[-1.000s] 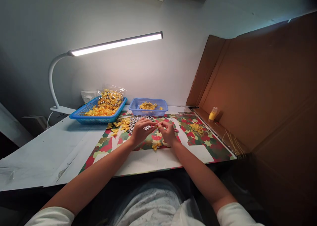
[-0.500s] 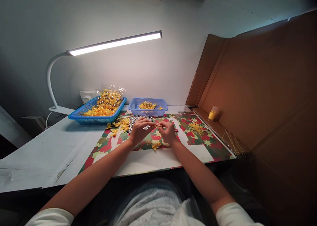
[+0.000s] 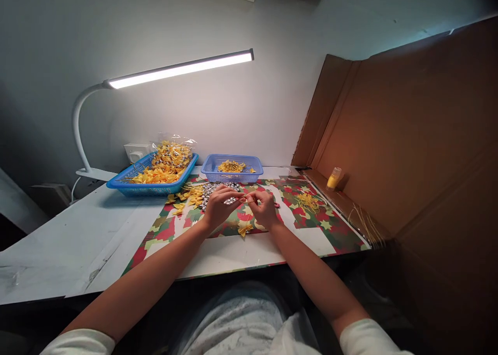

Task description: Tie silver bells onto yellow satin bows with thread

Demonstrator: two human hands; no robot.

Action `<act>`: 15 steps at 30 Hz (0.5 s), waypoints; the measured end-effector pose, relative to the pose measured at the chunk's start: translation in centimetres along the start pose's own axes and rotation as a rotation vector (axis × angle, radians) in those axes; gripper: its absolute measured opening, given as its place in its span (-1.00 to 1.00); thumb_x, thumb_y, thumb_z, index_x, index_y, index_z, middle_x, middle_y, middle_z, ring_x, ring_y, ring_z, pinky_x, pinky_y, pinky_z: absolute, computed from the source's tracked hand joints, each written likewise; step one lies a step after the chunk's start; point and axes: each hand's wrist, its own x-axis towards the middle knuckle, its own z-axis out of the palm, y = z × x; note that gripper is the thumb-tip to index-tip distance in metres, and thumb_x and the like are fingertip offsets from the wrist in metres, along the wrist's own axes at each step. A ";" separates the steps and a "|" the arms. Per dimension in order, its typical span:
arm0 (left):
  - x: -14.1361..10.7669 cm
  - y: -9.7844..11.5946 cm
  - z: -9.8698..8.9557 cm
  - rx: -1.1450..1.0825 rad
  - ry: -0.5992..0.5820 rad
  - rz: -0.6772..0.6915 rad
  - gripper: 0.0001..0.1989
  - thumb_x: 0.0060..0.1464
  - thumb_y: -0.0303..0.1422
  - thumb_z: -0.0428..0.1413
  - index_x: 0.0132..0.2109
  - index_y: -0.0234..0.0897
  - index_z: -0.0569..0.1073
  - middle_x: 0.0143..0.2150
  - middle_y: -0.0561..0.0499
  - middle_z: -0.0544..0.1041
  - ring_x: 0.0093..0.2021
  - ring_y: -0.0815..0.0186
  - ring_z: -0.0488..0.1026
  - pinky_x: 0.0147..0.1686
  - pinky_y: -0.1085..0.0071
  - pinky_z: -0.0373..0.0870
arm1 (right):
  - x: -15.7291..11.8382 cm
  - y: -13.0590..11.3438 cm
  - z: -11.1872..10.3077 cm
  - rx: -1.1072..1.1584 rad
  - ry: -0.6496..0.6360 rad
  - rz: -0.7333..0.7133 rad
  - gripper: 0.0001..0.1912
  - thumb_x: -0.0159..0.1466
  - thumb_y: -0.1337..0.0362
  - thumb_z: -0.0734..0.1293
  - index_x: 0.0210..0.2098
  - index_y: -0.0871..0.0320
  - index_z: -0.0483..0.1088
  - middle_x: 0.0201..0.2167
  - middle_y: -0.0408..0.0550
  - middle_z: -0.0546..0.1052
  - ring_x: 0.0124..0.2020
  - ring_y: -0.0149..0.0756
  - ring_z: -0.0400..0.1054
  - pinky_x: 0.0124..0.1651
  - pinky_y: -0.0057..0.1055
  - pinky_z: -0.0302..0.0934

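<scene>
My left hand and my right hand meet over the camouflage-patterned mat, fingertips pinched close together. Between them runs a thin yellow cord, held at both sides; its fine detail is too small to make out. A yellow ribbon bow hangs or lies just below the fingers, seemingly on that cord. Behind my left hand a heap of silver bells spreads on the mat, partly hidden by the hand. More yellow bows lie left of the bells. A small red object shows beside my right hand.
A blue basket full of yellow bows stands back left; a smaller blue basket with yellow pieces stands behind my hands. Yellow cords lie right, near a yellow bottle. Cardboard walls the right side. A lamp hangs overhead.
My fingertips have shifted slightly on the yellow cord, which looked straight between them before and now appears looped or bent. Both arms stay in nearly the same place.
</scene>
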 end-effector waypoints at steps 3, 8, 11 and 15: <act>0.1 0.4 0.0 0.005 -0.025 -0.025 -0.87 0.07 -0.28 0.21 -0.36 -0.23 0.55 -0.44 0.03 0.59 -0.43 0.31 0.40 -0.34 0.36 0.31 | -0.1 0.1 0.1 -0.033 0.012 -0.018 -0.73 0.24 0.23 0.19 -0.52 0.14 0.41 -0.66 -0.22 0.35 -0.54 -0.41 0.21 -0.22 -0.38 0.10; 0.2 0.9 0.0 -0.040 -0.043 -0.074 -0.83 0.10 -0.26 0.17 -0.38 -0.24 0.54 -0.47 0.04 0.57 -0.43 0.32 0.40 -0.34 0.37 0.31 | -0.2 0.1 0.1 -0.088 0.008 -0.087 -0.74 0.26 0.25 0.20 -0.51 0.15 0.40 -0.64 -0.22 0.39 -0.57 -0.43 0.20 -0.22 -0.37 0.04; 0.2 0.9 0.0 -0.058 -0.036 -0.090 -0.82 0.10 -0.26 0.17 -0.38 -0.25 0.54 -0.48 0.04 0.56 -0.44 0.33 0.39 -0.35 0.38 0.30 | -0.2 0.1 0.0 -0.131 0.016 -0.132 -0.73 0.28 0.23 0.20 -0.49 0.15 0.41 -0.63 -0.22 0.41 -0.56 -0.43 0.19 -0.22 -0.37 0.01; 0.2 0.9 0.0 -0.065 -0.029 -0.103 -0.81 0.10 -0.24 0.17 -0.40 -0.24 0.54 -0.49 0.04 0.56 -0.45 0.34 0.39 -0.35 0.39 0.30 | -0.3 0.0 0.0 -0.168 0.025 -0.158 -0.72 0.30 0.23 0.20 -0.48 0.15 0.42 -0.61 -0.21 0.43 -0.56 -0.43 0.19 -0.21 -0.37 -0.01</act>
